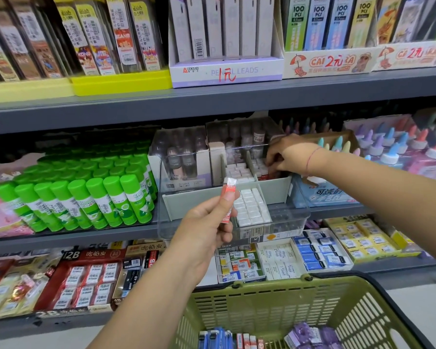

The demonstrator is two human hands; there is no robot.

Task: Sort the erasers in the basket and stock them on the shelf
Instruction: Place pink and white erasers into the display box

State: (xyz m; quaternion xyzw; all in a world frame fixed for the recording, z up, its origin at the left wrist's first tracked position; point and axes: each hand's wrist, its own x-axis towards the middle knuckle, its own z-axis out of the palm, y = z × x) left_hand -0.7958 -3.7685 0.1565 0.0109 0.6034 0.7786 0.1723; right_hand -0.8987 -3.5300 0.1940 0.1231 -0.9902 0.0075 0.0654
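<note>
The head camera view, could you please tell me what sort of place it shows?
Most likely a stationery shop aisle: a price-marked display box of pencil leads, rows of green glue sticks, and a green shopping basket below, while the left hand holds a red eraser.

left hand (207, 227) 1 | right hand (288, 154) 1 | held eraser (229, 195) 1 | basket (262, 288) 1 | clear bin (293, 217) 1

"PENCIL LEADS" plus red handwritten "1元" on lilac box (227, 71); "100 PCS" on lead packs (319, 21); "2元" on cardboard tray (335, 62); "2B" and "吃铅虫" on red box (86, 255); "4B" on black pack (130, 277); print on held eraser (229, 191) unreadable
</note>
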